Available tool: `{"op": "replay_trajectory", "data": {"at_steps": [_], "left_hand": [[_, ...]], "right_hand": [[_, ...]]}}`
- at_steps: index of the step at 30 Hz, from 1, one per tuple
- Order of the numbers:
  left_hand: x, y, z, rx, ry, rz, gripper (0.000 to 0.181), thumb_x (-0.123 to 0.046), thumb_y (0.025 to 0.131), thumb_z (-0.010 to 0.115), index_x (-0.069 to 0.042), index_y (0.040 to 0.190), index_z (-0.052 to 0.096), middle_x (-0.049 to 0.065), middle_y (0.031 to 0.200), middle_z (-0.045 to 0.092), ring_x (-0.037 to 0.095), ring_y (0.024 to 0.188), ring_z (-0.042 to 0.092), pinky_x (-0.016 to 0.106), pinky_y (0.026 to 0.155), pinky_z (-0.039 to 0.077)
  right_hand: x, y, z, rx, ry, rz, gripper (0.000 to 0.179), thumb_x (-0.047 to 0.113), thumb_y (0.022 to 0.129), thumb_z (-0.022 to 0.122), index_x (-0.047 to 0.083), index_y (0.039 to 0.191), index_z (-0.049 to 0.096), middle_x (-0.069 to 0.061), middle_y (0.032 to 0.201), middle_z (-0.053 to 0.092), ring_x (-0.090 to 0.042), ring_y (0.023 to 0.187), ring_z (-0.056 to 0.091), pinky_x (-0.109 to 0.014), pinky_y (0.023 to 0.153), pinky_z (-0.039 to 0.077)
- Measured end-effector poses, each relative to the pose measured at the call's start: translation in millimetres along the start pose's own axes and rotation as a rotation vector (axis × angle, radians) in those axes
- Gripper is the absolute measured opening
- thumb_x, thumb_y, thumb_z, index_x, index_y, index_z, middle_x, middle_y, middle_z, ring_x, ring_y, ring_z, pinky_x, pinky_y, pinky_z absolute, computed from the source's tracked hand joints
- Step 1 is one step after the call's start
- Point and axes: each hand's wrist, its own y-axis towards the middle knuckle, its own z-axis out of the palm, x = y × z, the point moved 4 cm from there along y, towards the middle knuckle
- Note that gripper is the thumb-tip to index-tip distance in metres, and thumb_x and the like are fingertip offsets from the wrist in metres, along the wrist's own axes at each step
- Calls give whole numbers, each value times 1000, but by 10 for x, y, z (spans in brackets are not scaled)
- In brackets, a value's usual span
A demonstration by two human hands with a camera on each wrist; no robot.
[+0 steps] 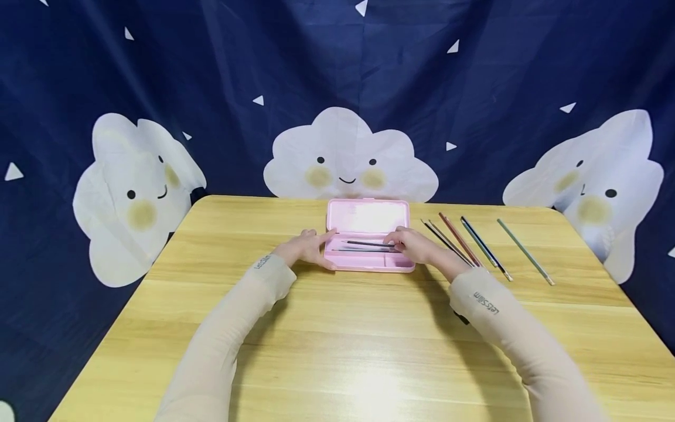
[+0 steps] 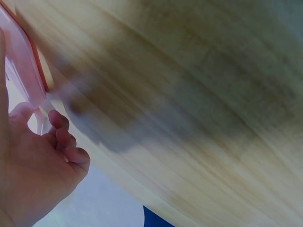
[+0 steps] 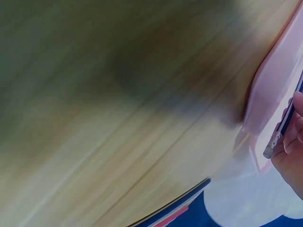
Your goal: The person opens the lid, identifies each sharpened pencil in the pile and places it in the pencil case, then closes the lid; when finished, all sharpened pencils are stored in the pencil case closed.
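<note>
An open pink pencil case (image 1: 368, 268) lies at the table's far side, its lid (image 1: 368, 215) raised at the back. My left hand (image 1: 304, 248) holds the case's left end, thumb at the front corner and index finger near the hinge. In the left wrist view the other fingers of that hand (image 2: 42, 163) are curled beside the case (image 2: 24, 66). My right hand (image 1: 416, 245) pinches a dark pencil (image 1: 365, 243) over the case; its eraser end (image 3: 269, 152) shows in the right wrist view. Below it in the case lies a grey-blue pencil (image 1: 358, 251).
Right of the case lie dark pencils (image 1: 445, 239), a reddish-brown pencil (image 1: 459, 235), a dark blue pencil (image 1: 485, 247) against a teal one, and a separate green-grey pencil (image 1: 524, 251). A navy curtain (image 1: 232, 76) with clouds hangs behind the wooden table (image 1: 337, 340).
</note>
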Motion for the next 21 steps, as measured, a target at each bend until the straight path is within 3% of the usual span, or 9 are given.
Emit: {"op": "replay_trajectory", "data": {"at_steps": [7,21], "left_hand": [[1,2,-5,-8,-1,-3,104,-62,67,68,-32,147,8,27,146,16,35,134,16,53,104,24],[14,16,8,-24,1,1,104,-63,67,67,-33,147,7,26,147,15,35,136,14,53,103,25]], "right_hand": [[53,148,74,-17,-7,-56,29,-17,76,50,-3,97,65,-10,75,54,-20,70,49,-35,71,46],[2,299,207,35,-27,-22,30,-15,77,50,0,98,65,-6,74,52,-18,71,50,-34,74,46]]}}
